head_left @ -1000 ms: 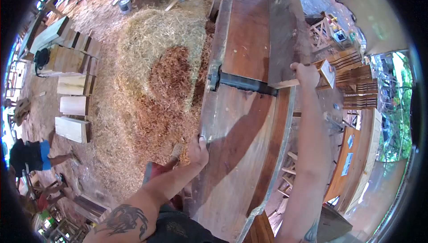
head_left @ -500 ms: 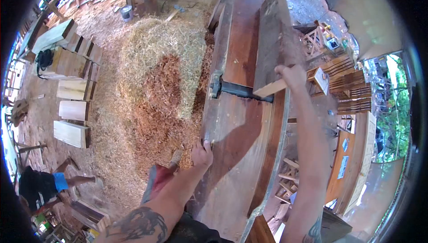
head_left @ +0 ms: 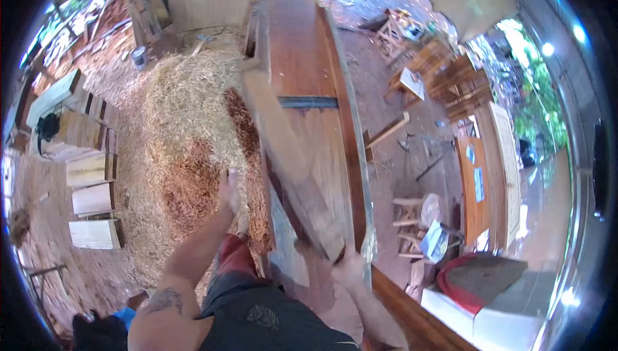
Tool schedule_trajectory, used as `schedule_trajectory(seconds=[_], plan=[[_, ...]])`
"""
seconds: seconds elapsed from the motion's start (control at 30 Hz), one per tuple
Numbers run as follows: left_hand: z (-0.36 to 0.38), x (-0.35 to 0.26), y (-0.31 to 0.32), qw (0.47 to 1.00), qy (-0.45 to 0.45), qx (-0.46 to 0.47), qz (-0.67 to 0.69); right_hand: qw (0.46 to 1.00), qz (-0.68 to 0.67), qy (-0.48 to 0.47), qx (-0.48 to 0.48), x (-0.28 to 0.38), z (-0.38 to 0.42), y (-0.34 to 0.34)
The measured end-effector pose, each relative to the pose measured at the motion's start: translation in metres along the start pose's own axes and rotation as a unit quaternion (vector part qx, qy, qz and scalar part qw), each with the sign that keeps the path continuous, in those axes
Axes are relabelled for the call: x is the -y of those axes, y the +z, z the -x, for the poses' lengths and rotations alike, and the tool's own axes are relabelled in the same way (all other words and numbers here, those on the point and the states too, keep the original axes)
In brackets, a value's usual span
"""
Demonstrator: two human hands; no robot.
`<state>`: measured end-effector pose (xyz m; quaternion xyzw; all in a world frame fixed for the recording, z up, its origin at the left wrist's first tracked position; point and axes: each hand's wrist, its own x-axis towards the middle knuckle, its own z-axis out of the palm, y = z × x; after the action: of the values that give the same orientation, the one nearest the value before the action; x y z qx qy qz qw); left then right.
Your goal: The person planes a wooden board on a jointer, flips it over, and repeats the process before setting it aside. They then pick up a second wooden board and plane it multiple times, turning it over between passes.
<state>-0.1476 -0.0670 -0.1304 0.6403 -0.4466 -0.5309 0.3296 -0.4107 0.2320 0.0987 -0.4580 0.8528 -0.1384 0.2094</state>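
Observation:
My right hand [head_left: 348, 272] grips the near end of a long wooden board [head_left: 290, 158], blurred by motion. The board slants over the long bed of a jointer [head_left: 325, 187], its far end toward the bed's left edge. Beyond it, a dark cutter slot [head_left: 309, 102] crosses the bed. Left of the machine, my left hand [head_left: 228, 187] is in the air over the wood shavings [head_left: 193, 113], holding nothing; its fingers look extended, though smeared.
Pale wooden blocks [head_left: 95, 234] stand in a row at the left, with a bucket [head_left: 139, 57] farther back. To the right are stools [head_left: 407, 210], an orange-brown panel [head_left: 472, 190] and stacked chair parts [head_left: 460, 87]. A red-edged grey piece [head_left: 479, 280] lies at the lower right.
The board has swung from standing on edge at the jointer's right side to slanting across the bed toward me. My left hand has left the machine's edge. The view has shifted right.

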Motion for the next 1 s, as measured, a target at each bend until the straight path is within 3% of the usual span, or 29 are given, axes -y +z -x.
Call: schedule_trajectory(seconds=[0.07, 0.17, 0.2, 0.23, 0.27, 0.37, 0.43, 0.5, 0.6, 0.7, 0.83, 0.9, 0.93, 1.0], plan=[[0.047, -0.049, -0.046, 0.980, -0.114, 0.128, 0.103, 1.000, 0.002, 0.006, -0.003, -0.040, 0.087, -0.001], [0.126, -0.061, -0.051, 0.934, -0.187, 0.294, 0.076, 1.000, 0.007, 0.026, 0.005, -0.079, 0.210, -0.010], [0.176, -0.102, -0.041, 0.921, -0.172, 0.349, 0.020, 1.000, 0.001, 0.017, -0.014, -0.092, 0.246, -0.009], [0.215, -0.123, -0.028, 0.897, -0.213, 0.386, -0.011, 0.999, -0.003, 0.008, -0.033, -0.107, 0.286, -0.008], [0.244, -0.127, -0.017, 0.877, -0.219, 0.426, -0.043, 0.997, -0.027, 0.072, -0.013, -0.125, 0.328, -0.002], [0.326, -0.104, 0.006, 0.822, -0.150, 0.540, -0.097, 0.960, -0.125, 0.249, 0.016, -0.218, 0.462, 0.060], [0.360, -0.075, 0.027, 0.786, -0.095, 0.600, -0.115, 0.969, -0.108, 0.207, -0.085, -0.198, 0.498, 0.032], [0.390, -0.066, 0.052, 0.738, -0.062, 0.652, -0.166, 0.968, -0.038, 0.214, -0.126, -0.187, 0.526, 0.025], [0.428, -0.080, 0.091, 0.702, -0.012, 0.664, -0.258, 0.963, -0.047, 0.231, -0.132, -0.217, 0.563, 0.030], [0.439, -0.065, 0.131, 0.742, -0.001, 0.609, -0.280, 0.962, -0.056, 0.243, -0.108, -0.252, 0.565, 0.030], [0.431, -0.032, 0.175, 0.831, 0.017, 0.517, -0.205, 0.966, -0.033, 0.236, -0.096, -0.243, 0.495, 0.006], [0.432, -0.035, 0.190, 0.836, 0.015, 0.532, -0.130, 0.976, -0.021, 0.170, -0.132, -0.246, 0.455, -0.004], [0.440, -0.032, 0.205, 0.852, 0.029, 0.442, -0.279, 0.980, -0.015, 0.134, -0.149, -0.249, 0.436, -0.007], [0.423, -0.033, 0.224, 0.878, -0.003, 0.430, -0.209, 0.981, -0.031, 0.124, -0.145, -0.259, 0.401, -0.010]])
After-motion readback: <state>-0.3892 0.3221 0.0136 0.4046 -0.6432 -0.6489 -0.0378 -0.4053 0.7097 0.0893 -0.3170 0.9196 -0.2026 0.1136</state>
